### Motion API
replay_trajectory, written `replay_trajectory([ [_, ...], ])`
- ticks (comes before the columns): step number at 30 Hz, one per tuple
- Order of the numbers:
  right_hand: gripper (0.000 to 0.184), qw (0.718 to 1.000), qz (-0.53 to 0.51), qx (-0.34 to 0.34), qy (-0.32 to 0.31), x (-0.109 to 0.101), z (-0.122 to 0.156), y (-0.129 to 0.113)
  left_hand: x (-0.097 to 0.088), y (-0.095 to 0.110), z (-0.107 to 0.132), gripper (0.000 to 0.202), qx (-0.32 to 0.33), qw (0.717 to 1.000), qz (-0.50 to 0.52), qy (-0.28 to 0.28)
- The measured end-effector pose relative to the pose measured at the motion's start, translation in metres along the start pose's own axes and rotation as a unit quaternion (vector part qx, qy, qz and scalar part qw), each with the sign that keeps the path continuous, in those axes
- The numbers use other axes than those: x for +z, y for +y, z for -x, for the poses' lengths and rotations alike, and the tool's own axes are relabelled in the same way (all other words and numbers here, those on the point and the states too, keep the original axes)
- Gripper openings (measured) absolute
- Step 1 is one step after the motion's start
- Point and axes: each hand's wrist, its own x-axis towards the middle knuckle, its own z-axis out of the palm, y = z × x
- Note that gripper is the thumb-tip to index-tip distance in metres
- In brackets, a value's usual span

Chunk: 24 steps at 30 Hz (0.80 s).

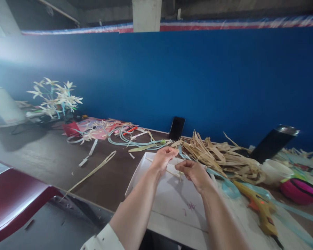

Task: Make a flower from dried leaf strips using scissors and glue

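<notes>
Over a shallow white box [169, 205] with handwriting on it, my two hands work close together. My left hand [165, 159] is closed in a pinch on a thin straw-coloured strip. Just to its right and slightly lower, my right hand [194, 172] pinches too, with a narrow strip [180, 177] hanging below its fingertips. Whether both hands hold the same strip is too small to tell. Another thin pale strip [172, 173] crosses the box beneath my hands. Dry tan husk-like leaves [214, 152] are heaped just beyond the box on the right.
A yellow glue gun [263, 208] lies at right, near a white bowl [276, 171], a pink pouch [301, 191] and a tilted black flask [272, 143]. A phone [176, 127] leans against the blue partition [211, 76]. White handmade flowers [56, 97] stand at left; pale-blue cords [127, 141] lie between.
</notes>
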Motion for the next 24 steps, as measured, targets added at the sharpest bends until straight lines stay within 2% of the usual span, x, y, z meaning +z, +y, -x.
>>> replay_trajectory([
  [7, 0.028, 1.0, 0.01, -0.007, -0.026, -0.0003, 0.0012, -0.0003, -0.0025, -0.0036, -0.0043, 0.032, 0.015, 0.999, -0.035, 0.0],
  [11, 0.039, 0.999, 0.03, -0.002, -0.043, -0.0007, 0.0015, -0.0003, -0.0045, -0.0065, -0.0056, 0.036, 0.0, 0.997, -0.07, 0.015],
  [19, 0.035, 0.998, 0.054, 0.033, -0.005, 0.0011, 0.0036, -0.0057, -0.0035, 0.0005, -0.004, 0.028, 0.006, 0.994, -0.086, 0.06],
  [24, 0.035, 0.997, 0.065, 0.009, 0.027, 0.0049, 0.0022, -0.0012, -0.0013, 0.0021, -0.0021, 0.031, 0.021, 0.998, -0.034, 0.04],
])
